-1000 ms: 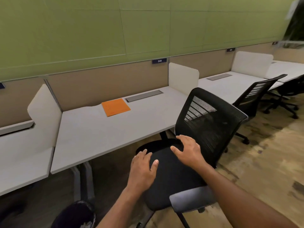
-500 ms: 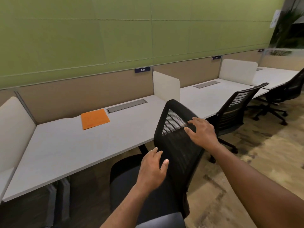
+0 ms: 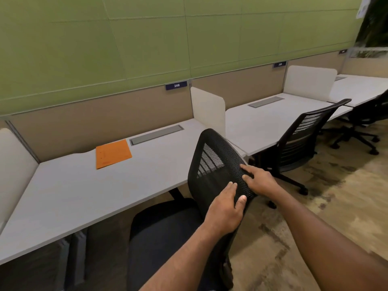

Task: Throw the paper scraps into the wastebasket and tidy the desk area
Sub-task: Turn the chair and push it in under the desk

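Note:
A black mesh office chair (image 3: 212,164) stands in front of the grey desk (image 3: 84,192), its seat tucked partly under the desk edge. My left hand (image 3: 225,208) lies flat on the back of the chair's backrest, fingers apart. My right hand (image 3: 259,180) touches the backrest's right edge with fingers spread. An orange folder (image 3: 112,153) lies flat at the back of the desk. No paper scraps or wastebasket are in view.
White divider panels (image 3: 207,108) separate the desks along a beige and green wall. A second black chair (image 3: 302,139) stands at the desk to the right, a third (image 3: 369,120) further right. A grey cable tray (image 3: 156,134) is set into the desk. Patterned carpet lies to the right.
The chair has turned so its backrest faces me and its seat points under the desk. Both hands went from the seat to the backrest.

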The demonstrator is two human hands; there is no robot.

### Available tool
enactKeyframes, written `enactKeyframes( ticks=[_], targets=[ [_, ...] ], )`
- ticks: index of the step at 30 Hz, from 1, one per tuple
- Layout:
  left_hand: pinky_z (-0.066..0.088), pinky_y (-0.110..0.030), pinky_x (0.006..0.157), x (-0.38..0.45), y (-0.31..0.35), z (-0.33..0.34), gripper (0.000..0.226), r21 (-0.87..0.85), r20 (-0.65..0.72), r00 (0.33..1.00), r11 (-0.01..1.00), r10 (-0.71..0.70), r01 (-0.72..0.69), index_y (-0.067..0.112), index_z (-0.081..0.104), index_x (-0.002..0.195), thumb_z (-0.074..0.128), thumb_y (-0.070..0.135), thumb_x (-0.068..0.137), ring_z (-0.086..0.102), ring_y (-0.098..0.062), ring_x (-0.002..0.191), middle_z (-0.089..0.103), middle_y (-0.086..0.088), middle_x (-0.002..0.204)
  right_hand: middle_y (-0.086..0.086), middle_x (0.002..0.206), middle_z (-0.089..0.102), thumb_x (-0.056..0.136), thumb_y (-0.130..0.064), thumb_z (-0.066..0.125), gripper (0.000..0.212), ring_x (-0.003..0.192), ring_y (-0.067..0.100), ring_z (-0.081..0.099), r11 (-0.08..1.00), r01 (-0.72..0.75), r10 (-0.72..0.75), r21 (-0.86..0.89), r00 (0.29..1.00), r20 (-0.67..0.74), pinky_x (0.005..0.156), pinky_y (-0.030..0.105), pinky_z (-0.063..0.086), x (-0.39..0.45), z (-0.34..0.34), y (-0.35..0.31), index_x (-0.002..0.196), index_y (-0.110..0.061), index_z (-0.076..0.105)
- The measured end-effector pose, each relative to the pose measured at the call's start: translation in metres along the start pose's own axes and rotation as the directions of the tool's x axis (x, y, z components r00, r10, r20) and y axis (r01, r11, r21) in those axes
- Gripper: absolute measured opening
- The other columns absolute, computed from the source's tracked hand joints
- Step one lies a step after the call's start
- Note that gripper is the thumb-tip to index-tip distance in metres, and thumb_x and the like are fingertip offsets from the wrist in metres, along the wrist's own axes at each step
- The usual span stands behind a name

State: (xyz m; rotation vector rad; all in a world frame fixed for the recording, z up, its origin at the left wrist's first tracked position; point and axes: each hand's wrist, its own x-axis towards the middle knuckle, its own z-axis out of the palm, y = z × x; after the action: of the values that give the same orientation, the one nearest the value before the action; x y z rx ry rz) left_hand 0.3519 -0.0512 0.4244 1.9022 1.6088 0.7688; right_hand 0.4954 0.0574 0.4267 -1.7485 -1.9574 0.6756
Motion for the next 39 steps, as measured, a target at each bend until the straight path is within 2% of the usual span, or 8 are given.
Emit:
enactKeyframes(
  ticks=[7, 16, 19, 23, 27, 30, 34, 39],
  targets=[
    [0.019, -0.028, 0.119, -0.018, -0.007, 0.024, 0.063, 0.001, 0.037, 0.999, 1.0, -0.028, 0.028, 0.015, 0.024, 0.153, 0.042, 0.044, 0.1, 0.023, -0.013, 0.146, 0.027, -0.003, 0.159, 0.007, 0.129, 0.062, 0.098, -0.035, 0.052, 0.043, 0.074, 0.003, 0.055, 0.997, -0.003, 0.004, -0.072, 1.0, 0.012, 0.06, 0.01, 0.04, -0.051, -0.009, -0.007, 0.142, -0.036, 0.047],
    [0.039, -0.032, 0.106, -0.085, -0.017, 0.011, 0.064, 0.052, -0.045, 0.999, 0.998, -0.02, 0.022, 0.019, 0.038, 0.147, 0.037, 0.058, 0.096, 0.047, -0.017, 0.131, 0.05, 0.001, 0.145, -0.003, 0.089, 0.071, 0.091, -0.038, 0.054, 0.034, 0.075, 0.008, 0.063, 0.998, 0.059, -0.061, -0.035, 0.994, -0.086, 0.08, 0.029, 0.052, -0.147, 0.013, -0.008, 0.124, -0.044, 0.063],
    [0.052, -0.038, 0.087, -0.108, -0.023, -0.008, 0.057, 0.08, -0.119, 0.993, 0.997, -0.012, 0.021, 0.026, 0.062, 0.118, 0.03, 0.065, 0.092, 0.065, -0.017, 0.1, 0.071, 0.003, 0.108, -0.01, 0.077, 0.067, 0.091, -0.029, 0.059, 0.028, 0.068, 0.003, 0.059, 0.989, 0.137, -0.132, 0.053, 0.986, -0.1, 0.072, 0.024, 0.05, -0.176, 0.028, -0.016, 0.115, -0.037, 0.071],
    [0.048, -0.033, 0.061, -0.136, -0.038, -0.037, 0.067, 0.123, -0.148, 0.988, 0.99, -0.052, 0.071, 0.024, 0.061, 0.072, 0.019, 0.074, 0.088, 0.061, -0.012, 0.066, 0.062, 0.006, 0.065, -0.006, 0.076, 0.075, 0.091, -0.019, 0.063, 0.022, 0.067, 0.01, 0.07, 0.936, 0.195, -0.197, 0.294, 0.98, -0.026, 0.066, 0.037, 0.059, -0.212, 0.048, -0.033, 0.104, -0.031, 0.076],
    [0.04, -0.032, 0.056, -0.164, -0.054, -0.066, 0.068, 0.192, -0.143, 0.985, 0.974, -0.095, 0.121, 0.019, 0.048, 0.056, 0.022, 0.072, 0.09, 0.055, -0.015, 0.056, 0.054, 0.003, 0.054, -0.021, 0.066, 0.069, 0.09, -0.013, 0.064, 0.018, 0.06, 0.002, 0.066, 0.903, 0.293, -0.3, 0.313, 0.954, -0.029, 0.055, 0.016, 0.05, -0.23, 0.058, -0.058, 0.095, -0.024, 0.078],
    [0.035, -0.031, 0.055, -0.186, -0.062, -0.084, 0.065, 0.175, -0.095, 0.983, 0.969, -0.158, 0.173, 0.023, 0.044, 0.052, 0.024, 0.071, 0.091, 0.048, -0.011, 0.051, 0.046, 0.007, 0.049, -0.016, 0.057, 0.063, 0.09, -0.014, 0.065, 0.014, 0.052, 0.002, 0.059, 0.898, 0.329, -0.265, 0.292, 0.934, -0.24, 0.05, 0.011, 0.04, -0.224, 0.063, -0.064, 0.092, -0.021, 0.077],
    [0.043, -0.031, 0.062, -0.209, -0.071, -0.104, 0.07, 0.215, -0.105, 0.959, 0.936, -0.262, 0.279, 0.028, 0.064, 0.072, 0.017, 0.078, 0.084, 0.055, -0.008, 0.058, 0.053, 0.01, 0.054, -0.006, 0.08, 0.065, 0.091, -0.026, 0.063, 0.015, 0.07, 0.004, 0.059, 0.934, 0.305, -0.197, 0.187, 0.874, -0.444, 0.063, 0.01, 0.041, -0.194, 0.052, -0.059, 0.102, -0.023, 0.074],
    [0.051, -0.036, 0.081, -0.224, -0.091, -0.11, 0.086, 0.307, -0.194, 0.925, 0.875, -0.328, 0.375, 0.034, 0.063, 0.114, 0.005, 0.086, 0.077, 0.061, -0.009, 0.092, 0.069, 0.013, 0.101, 0.0, 0.119, 0.066, 0.091, -0.042, 0.06, 0.034, 0.116, 0.02, 0.052, 0.979, 0.205, -0.186, 0.007, 0.901, -0.391, 0.097, 0.041, 0.047, -0.141, 0.038, -0.037, 0.116, -0.021, 0.068]
  ],
)
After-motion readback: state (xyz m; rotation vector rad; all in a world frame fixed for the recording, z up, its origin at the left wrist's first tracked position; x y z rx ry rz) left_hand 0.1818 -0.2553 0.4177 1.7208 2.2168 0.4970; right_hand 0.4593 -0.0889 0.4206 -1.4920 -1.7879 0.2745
